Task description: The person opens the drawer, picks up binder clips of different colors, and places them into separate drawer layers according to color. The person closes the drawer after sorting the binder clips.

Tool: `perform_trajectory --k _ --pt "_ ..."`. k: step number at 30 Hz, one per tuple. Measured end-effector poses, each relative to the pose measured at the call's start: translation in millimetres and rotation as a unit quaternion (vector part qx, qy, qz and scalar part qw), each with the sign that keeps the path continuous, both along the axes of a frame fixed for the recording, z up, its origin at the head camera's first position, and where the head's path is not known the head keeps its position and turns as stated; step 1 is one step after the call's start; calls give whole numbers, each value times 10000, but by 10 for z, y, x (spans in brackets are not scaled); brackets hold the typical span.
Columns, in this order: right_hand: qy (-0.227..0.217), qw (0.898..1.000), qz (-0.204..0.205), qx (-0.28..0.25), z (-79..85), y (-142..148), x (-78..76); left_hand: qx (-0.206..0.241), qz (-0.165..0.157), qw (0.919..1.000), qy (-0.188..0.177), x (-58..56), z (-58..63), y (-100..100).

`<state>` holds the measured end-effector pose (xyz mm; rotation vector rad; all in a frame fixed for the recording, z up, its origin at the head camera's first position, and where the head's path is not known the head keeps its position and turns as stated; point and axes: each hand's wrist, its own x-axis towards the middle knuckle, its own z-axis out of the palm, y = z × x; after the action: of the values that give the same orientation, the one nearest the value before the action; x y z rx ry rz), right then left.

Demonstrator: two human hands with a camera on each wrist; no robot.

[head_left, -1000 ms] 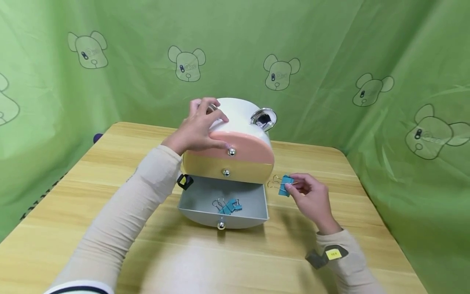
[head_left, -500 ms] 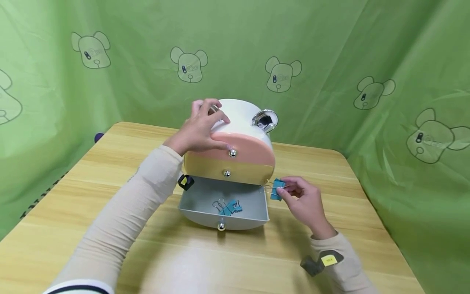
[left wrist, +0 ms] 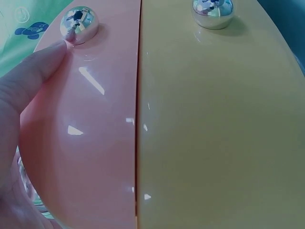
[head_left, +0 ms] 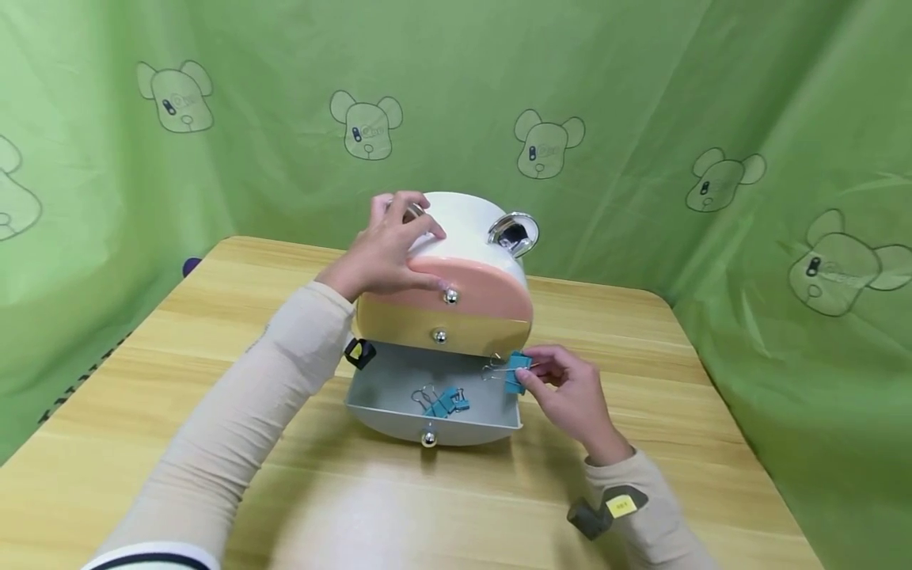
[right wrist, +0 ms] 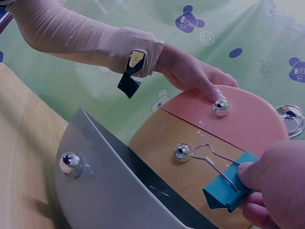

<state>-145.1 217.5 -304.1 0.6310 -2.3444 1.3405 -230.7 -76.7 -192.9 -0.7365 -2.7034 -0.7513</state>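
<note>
A small drawer organizer [head_left: 463,218] with a white top and pink, yellow and grey fronts stands on the table. My left hand [head_left: 378,252] grips its upper left, fingers bent over the top around the left ear, thumb on the pink front [left wrist: 95,143] by the knob. The bottom grey drawer [head_left: 392,423] is pulled out, with several teal binder clips [head_left: 445,402] in it. My right hand [head_left: 570,388] pinches a larger teal binder clip [head_left: 516,374] above the drawer's right side. In the right wrist view its wire handles point toward the yellow drawer's knob [right wrist: 182,152].
The organizer stands on a wooden table [head_left: 285,507]. A silver ear [head_left: 515,234] sticks up from its top right. A green curtain [head_left: 456,63] hangs behind and along the sides.
My right hand has moved left with the binder clip, from beside the organizer to over the right side of the grey drawer. The left hand has stayed in place.
</note>
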Motion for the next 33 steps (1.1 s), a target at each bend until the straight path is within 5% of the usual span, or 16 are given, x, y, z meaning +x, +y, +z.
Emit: perform_trajectory --k 16,25,33 --pt "32 9996 245 161 -119 -61 -16 31 41 10000 -46 4 4 17" --pt "45 9994 241 240 160 -222 162 31 10 10000 -60 8 14 20" --pt "4 9998 104 -156 167 -194 139 225 -73 9994 254 17 -38 -22"
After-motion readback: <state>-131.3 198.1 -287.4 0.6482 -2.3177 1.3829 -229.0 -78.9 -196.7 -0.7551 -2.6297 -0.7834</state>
